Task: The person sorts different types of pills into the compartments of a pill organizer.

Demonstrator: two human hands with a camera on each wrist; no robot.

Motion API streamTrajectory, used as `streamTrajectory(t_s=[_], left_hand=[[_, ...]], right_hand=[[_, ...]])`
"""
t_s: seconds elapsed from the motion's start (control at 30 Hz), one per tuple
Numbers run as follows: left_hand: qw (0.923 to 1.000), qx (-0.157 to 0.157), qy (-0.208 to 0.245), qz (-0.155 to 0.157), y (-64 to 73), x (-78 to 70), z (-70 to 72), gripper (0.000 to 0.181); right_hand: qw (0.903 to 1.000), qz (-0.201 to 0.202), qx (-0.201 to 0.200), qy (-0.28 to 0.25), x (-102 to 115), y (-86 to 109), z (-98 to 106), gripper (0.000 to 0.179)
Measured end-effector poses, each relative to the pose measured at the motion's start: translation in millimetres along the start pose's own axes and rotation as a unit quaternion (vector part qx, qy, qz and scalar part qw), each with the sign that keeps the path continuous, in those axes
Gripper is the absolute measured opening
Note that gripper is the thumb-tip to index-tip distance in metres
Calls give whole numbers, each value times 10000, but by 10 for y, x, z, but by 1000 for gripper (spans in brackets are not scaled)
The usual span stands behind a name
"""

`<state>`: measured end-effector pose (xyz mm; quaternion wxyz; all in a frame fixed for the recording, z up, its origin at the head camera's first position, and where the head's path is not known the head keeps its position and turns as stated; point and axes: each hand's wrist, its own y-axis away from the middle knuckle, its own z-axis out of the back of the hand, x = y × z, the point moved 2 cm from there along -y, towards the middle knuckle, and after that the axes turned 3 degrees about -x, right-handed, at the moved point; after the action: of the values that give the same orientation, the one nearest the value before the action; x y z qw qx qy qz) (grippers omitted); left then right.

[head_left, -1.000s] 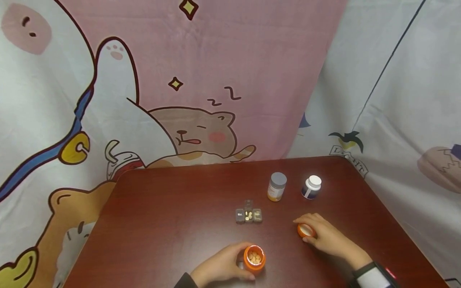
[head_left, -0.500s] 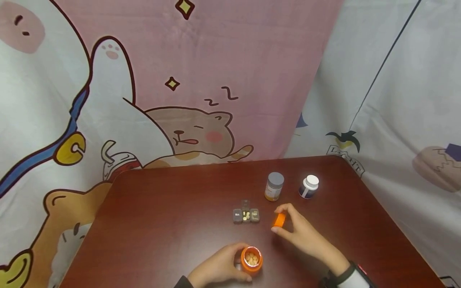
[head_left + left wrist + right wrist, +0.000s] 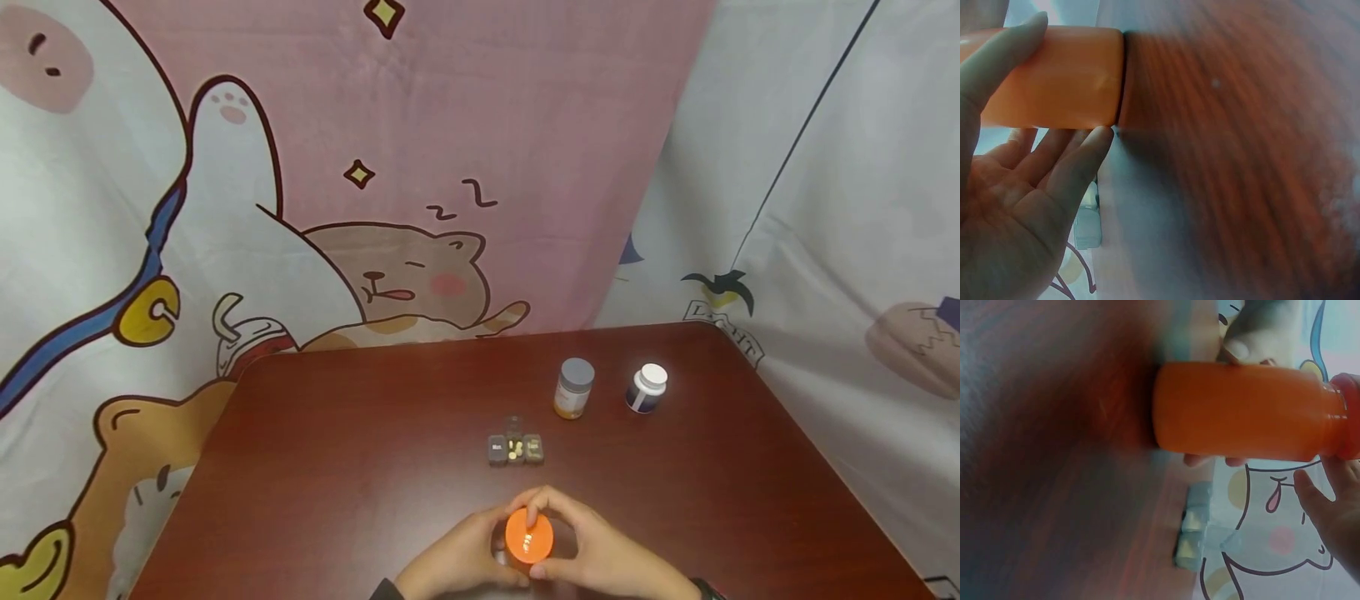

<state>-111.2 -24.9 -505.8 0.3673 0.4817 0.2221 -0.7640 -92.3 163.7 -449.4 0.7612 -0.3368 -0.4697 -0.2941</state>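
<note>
An orange pill bottle (image 3: pixel 1241 409) stands upright on the table near its front. My left hand (image 3: pixel 457 554) grips its body, thumb on one side and fingers on the other, as the left wrist view shows. My right hand (image 3: pixel 600 550) holds the orange cap (image 3: pixel 528 543) over the bottle's mouth, with a fingertip on the cap's top and the thumb at its near side. In the right wrist view the cap sits at the bottle's neck. The tablets inside are hidden. Just beyond the hands lies a small pill organizer (image 3: pixel 515 451), its middle lid raised and pale tablets in that compartment.
Behind the organizer stands a grey-lidded bottle (image 3: pixel 574 388) with a white and yellow label. To its right is a white-capped bottle (image 3: pixel 647 388) with a dark label. A cartoon-printed cloth (image 3: pixel 570 167) hangs along the far edge of the brown table (image 3: pixel 337 433).
My right hand has carried the cap leftward from the table's right side, turning it over, onto the bottle's mouth. My left hand has stayed on the bottle.
</note>
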Motion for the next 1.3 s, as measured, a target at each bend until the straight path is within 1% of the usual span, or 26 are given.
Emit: streamTrajectory(t_s=[0.1,0.17,0.23,0.3,0.37,0.43,0.53,0.7,0.8,0.87,1.03,1.13,1.2,1.3], left_hand=[[10000,-30,29,-23,0,-1,-6,67],[10000,-73,3,-68,2,2,-11,66],[9998,-107,-93,-120,3,6,-14,67],[9997,-110,-111,-161,1,9,-18,68],[9998,-115,-142,-114,3,8,-17,68],[9997,-115,-191,-74,4,10,-14,69],[9996,-118,-239,-35,7,8,-4,68],[9998,-60,-190,-84,18,11,-3,68],[9996,-105,-217,-120,21,14,0,70],[9998,-116,-110,-155,21,16,2,72],[9995,-98,47,-286,14,14,6,73],[9997,-114,-57,-216,21,15,6,73],[9998,-121,-119,-126,28,17,3,74],[9999,-103,-62,-37,37,16,-2,75]], right_hand=[[9996,24,232,-144,-4,18,-26,45],[9995,45,294,59,2,16,-35,50],[9985,-121,356,401,10,9,-44,54],[9952,-280,397,853,22,0,-48,56],[9910,-397,436,1206,37,-7,-50,57],[9881,-380,418,1433,46,-11,-50,58],[9858,-331,325,1611,44,-14,-53,57],[9807,-210,154,1939,30,-9,-68,55],[9797,-164,116,1996,36,-3,-70,56],[9809,-168,149,1930,41,4,-75,57],[9871,-257,372,1537,53,18,-87,55],[9904,-370,488,1237,59,23,-81,50],[9915,-354,502,1144,69,23,-74,48],[9906,-162,483,1268,87,19,-66,47]])
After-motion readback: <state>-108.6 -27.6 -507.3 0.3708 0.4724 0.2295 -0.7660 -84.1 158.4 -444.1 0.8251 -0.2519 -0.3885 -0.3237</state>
